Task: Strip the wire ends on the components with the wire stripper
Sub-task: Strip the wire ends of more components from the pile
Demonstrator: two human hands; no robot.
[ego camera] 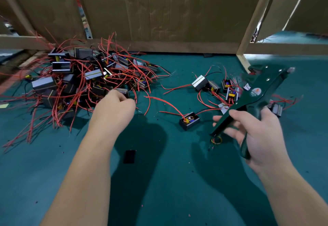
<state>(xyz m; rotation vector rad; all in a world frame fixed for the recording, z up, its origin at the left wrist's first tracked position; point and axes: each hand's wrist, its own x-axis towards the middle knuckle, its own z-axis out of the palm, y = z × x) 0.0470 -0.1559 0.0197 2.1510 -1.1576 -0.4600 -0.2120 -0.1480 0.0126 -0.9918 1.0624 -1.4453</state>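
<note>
Left hand [115,107] outstretched, fingers [124,100] curled at component pile [74,78], grasp unclear; right hand [253,135] grips wire stripper [262,87].

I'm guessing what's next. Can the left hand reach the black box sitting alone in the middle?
Probably yes. Only green mat and thin red wires lie between the left hand and that black box.

Green wire stripper [257,99]; piled red-wired components [92,74]
</note>
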